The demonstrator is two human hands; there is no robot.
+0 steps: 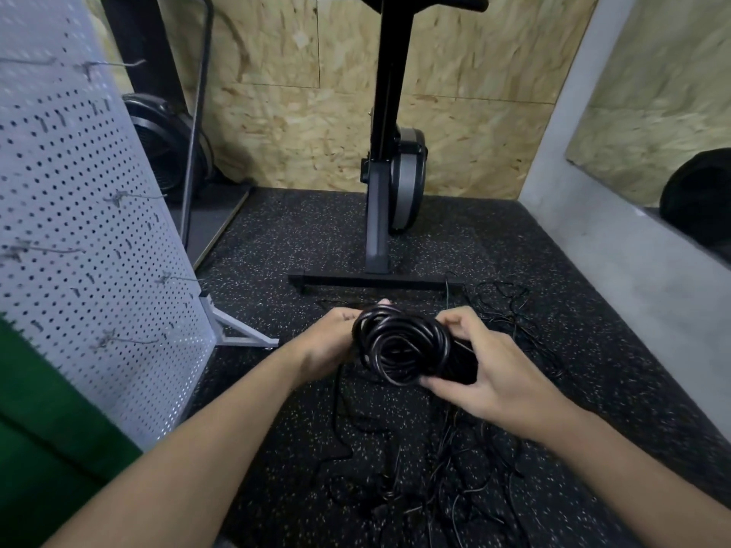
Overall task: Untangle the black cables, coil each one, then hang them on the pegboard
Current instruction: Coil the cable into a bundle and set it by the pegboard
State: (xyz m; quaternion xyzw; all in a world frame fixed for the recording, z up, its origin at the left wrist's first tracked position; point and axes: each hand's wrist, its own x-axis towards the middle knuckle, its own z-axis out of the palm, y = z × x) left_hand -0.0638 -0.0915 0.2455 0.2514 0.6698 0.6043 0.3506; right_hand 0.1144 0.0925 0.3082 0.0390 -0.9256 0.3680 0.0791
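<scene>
A thick black cable wound into a tight coil (pixel 400 344) is held in front of me above the floor. My left hand (pixel 330 336) grips its left side, fingers curled behind the loops. On the coil's right side my right hand (pixel 480 359) holds it, thumb on top and fingers underneath. A loose strand hangs from the coil down to the floor. More thin black cables (pixel 447 476) lie tangled on the floor below my hands and to the right (pixel 510 310). The white pegboard (pixel 79 231) stands at the left, with several bare metal hooks sticking out.
An exercise bike's stand (pixel 375 280) rests on the speckled black rubber floor just beyond my hands. The pegboard's white foot (pixel 245 334) reaches onto the floor at the left. A grey wall runs along the right; chipboard panels close the back.
</scene>
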